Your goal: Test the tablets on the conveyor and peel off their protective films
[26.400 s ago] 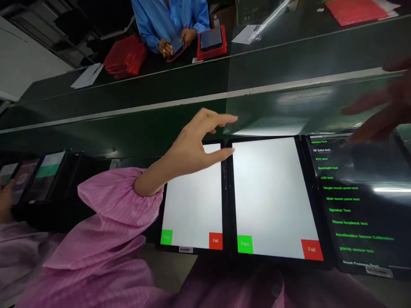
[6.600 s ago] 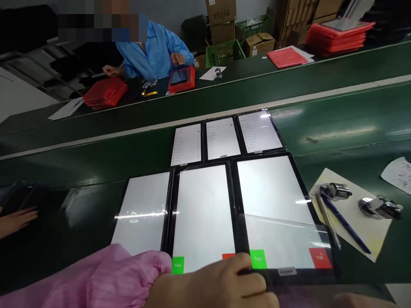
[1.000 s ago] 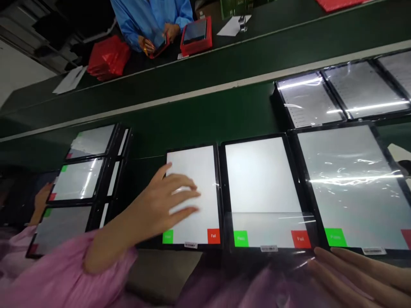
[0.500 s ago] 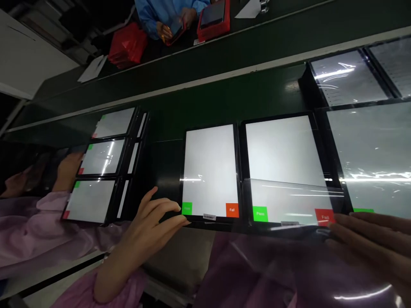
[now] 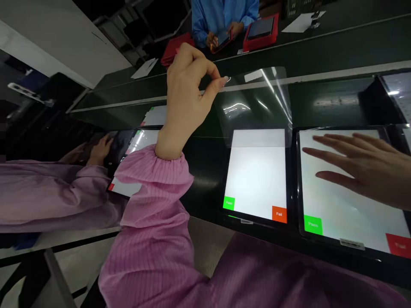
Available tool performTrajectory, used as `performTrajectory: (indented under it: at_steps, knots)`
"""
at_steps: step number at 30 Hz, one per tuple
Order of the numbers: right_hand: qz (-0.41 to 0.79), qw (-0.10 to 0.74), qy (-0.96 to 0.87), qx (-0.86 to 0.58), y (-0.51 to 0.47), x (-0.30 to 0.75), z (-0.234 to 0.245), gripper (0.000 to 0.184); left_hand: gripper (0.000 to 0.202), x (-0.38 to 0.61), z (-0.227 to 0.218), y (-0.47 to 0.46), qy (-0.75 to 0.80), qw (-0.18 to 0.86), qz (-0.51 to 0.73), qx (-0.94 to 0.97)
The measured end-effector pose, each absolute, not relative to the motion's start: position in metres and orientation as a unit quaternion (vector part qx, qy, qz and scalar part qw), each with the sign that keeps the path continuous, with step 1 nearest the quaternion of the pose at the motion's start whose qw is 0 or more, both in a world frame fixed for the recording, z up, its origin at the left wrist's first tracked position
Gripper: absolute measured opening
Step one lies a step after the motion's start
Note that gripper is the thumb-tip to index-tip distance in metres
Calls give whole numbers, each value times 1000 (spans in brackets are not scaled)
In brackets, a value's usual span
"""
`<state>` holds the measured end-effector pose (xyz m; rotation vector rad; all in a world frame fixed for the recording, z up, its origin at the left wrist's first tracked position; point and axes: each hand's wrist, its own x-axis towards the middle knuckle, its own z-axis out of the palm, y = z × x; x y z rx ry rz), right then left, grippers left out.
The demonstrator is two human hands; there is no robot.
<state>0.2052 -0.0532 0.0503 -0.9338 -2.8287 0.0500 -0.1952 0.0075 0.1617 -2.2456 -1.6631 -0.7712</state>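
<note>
Raised high in front of me, my left hand (image 5: 192,87) pinches a corner of a clear plastic film (image 5: 261,96) between thumb and fingertips. The film hangs to the right of the hand, its lower edge over the top of a lit white tablet (image 5: 257,175) with a green Pass box and an orange-red Fail box. My right hand (image 5: 362,160) is spread, fingers apart, palm down over a second lit tablet (image 5: 334,209); whether it touches the screen I cannot tell.
Left of my sleeve more lit tablets (image 5: 144,139) lie in a row, a co-worker's hand (image 5: 101,149) beside them. Across the bench a person in blue (image 5: 221,17) handles a red-cased tablet (image 5: 222,40). Another red-cased tablet (image 5: 261,30) and papers (image 5: 302,23) lie there.
My left hand has risen from the tablet's lower left corner and now holds the film up. My right hand has moved up from the lower edge over the second tablet. The view has shifted.
</note>
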Motion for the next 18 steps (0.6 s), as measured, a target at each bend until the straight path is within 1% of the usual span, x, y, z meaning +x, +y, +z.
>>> performTrajectory:
  at_steps: [2,4,6,9,11,13,15,16,18]
  knots:
    - [65,81,-946,-306,-39,196,47,67,31,-205,161,16,-558,93,-276,-777]
    - [111,74,-929,-345,-23,190,48,67,32,-214,158,16,-520,80,-308,-792]
    - [144,93,-904,-392,-11,185,54,74,32,-218,157,9,-483,80,-343,-802]
    - [195,142,-857,-456,-4,169,73,86,24,-217,158,-11,-459,84,-394,-792]
    - [277,154,-803,-505,-9,154,86,90,19,-216,158,-28,-456,67,-434,-775]
    - [400,139,-728,-539,-15,139,96,94,15,-220,157,-45,-446,7,-471,-761]
    - [507,117,-655,-548,-19,127,102,98,12,-230,155,-63,-419,-103,-489,-758]
    - [539,111,-630,-548,-18,122,104,98,13,-236,153,-71,-400,-167,-485,-760]
    - [557,106,-618,-544,-12,115,104,92,19,-248,145,-87,-354,-292,-423,-781]
